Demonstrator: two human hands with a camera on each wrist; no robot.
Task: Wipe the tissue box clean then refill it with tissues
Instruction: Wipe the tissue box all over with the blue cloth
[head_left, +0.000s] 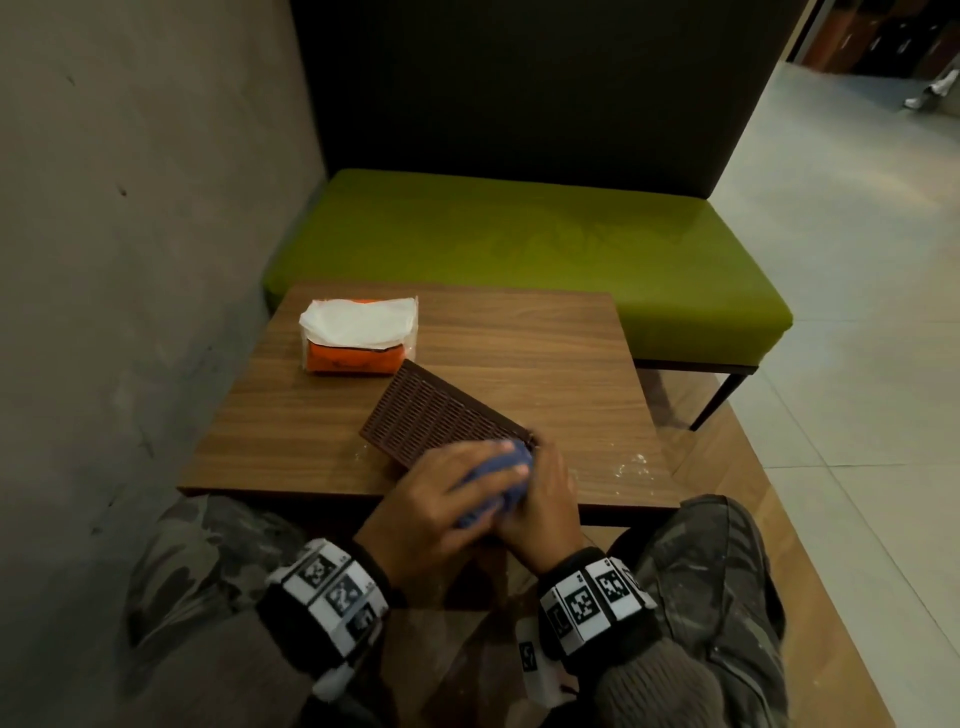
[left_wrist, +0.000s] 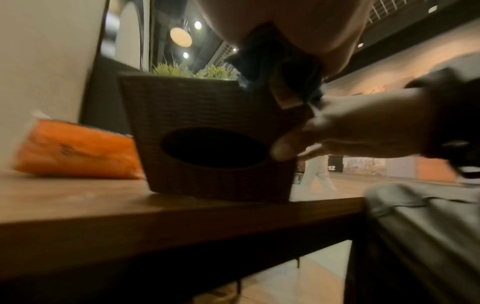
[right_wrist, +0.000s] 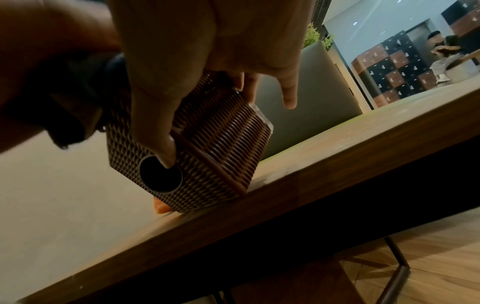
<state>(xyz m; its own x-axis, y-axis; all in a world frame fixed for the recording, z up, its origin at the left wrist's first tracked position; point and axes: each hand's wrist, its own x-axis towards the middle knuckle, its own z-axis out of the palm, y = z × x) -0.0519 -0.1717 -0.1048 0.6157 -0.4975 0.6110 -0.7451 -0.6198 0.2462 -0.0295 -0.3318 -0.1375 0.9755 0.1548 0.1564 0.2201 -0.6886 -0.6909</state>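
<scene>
Here, left hand (head_left: 439, 499) fingers clutch blue cloth (head_left: 496, 488) atop tissue box (head_left: 441, 415); right hand (head_left: 545, 506) fingers grip box.

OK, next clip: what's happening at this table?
A seated person is wiping a brown woven tissue box, tipped on edge on the wooden table. The left hand presses a blue cloth against it; the right hand grips the box. The orange pack of white tissues waits behind, not yet loaded.

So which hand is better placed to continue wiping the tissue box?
Left, probably. The left hand already grips the blue cloth against the brown woven tissue box, while the right hand grips the box to steady it on the table.
</scene>
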